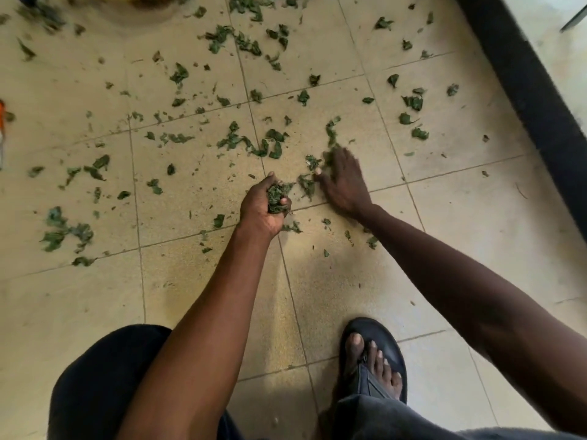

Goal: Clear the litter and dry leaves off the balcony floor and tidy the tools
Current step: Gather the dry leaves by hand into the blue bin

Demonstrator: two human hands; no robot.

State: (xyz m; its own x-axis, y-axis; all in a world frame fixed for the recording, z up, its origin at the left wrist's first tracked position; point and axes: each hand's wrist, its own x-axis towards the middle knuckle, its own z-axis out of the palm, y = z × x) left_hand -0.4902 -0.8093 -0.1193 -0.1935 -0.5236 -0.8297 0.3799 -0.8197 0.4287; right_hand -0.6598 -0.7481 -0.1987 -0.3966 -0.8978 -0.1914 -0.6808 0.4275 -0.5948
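Gathering leaves off the tiles
Your left hand (265, 206) grips a clump of crumpled green leaves (277, 198); your right hand (341, 179) lies spread, fingers relaxed, on the beige tiled floor (190, 281)

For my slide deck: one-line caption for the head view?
Left hand grips gathered leaves while right hand sweeps more across the tiled floor.

Both forearms were bare, no sleeves in view. Left hand (265, 204) and right hand (341, 179) carried no gloves, rings or watch. Dark trousers (104, 382) covered the legs; fabric looked black on the left knee, dark grey over the right ankle. One foot wore a black open-toed sandal (386, 344), toes exposed.
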